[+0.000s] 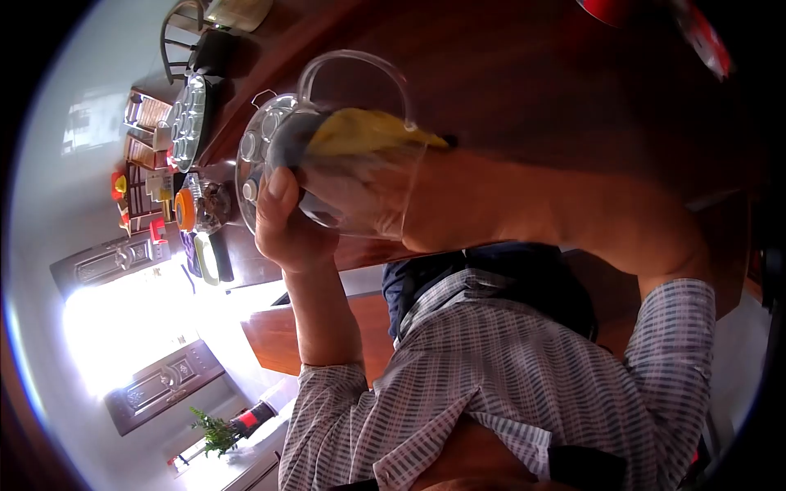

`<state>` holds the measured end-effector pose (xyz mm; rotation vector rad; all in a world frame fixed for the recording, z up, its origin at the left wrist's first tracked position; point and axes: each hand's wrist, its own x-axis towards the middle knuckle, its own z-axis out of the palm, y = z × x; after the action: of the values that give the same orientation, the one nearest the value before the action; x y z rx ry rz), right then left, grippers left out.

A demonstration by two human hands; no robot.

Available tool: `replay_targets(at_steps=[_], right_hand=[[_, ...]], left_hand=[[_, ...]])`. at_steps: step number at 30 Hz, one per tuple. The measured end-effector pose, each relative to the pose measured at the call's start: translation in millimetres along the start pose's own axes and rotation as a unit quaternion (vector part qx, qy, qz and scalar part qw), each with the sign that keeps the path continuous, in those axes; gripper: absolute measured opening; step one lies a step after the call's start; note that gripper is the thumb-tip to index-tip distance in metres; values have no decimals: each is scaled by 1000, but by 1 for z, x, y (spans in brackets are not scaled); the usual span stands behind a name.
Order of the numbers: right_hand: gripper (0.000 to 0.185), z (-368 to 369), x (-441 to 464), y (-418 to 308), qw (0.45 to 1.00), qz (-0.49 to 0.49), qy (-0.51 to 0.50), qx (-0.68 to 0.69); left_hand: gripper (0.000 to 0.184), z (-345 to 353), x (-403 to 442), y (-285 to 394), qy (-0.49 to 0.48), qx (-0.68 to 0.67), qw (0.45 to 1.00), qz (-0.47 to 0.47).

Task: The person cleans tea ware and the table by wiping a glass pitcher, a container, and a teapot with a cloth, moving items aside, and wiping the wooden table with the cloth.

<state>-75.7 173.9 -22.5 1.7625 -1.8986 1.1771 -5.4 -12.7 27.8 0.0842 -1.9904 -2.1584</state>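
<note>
A clear pitcher (417, 176) with a curved, see-through handle lies tilted in front of me above the dark table. My left hand (291, 221) grips it around its far end, thumb up along the side. Through the opening, my right hand (368, 184) reaches inside the pitcher, its fingers blurred by motion and seen through the clear wall. Pressed with it inside is a yellow cloth (360, 131), with a dark tip sticking out at the rim. A grey patch beside the yellow is too blurred to name.
A round tray (240, 176) with small glasses sits just behind the pitcher. Further left stand another tray of glasses (190, 123) and a jar with an orange lid (186, 210). Red items (704, 41) lie at the upper right. A potted plant (217, 434) is at lower left.
</note>
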Motion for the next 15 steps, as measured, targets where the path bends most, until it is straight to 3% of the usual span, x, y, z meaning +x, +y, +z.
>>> replay_targets(at_steps=[6,9,11,13,15], right_hand=[[45,0,1,-4,978,47,-106,175],[45,-17,0,2,968,35,-118,220],[45,-21,0,3,947,76,-132,281],[50,-18,-2,3,959,83,-136,234],[52,-12,-2,2,987,52,-92,122]], left_hand=[[76,4,0,-6,-36,-55,997,-28],[73,7,5,-12,-63,-43,997,-20],[73,6,5,-11,-68,-30,997,-3],[74,8,7,-9,-76,-22,997,11],[75,11,4,-3,-12,-19,1000,6]])
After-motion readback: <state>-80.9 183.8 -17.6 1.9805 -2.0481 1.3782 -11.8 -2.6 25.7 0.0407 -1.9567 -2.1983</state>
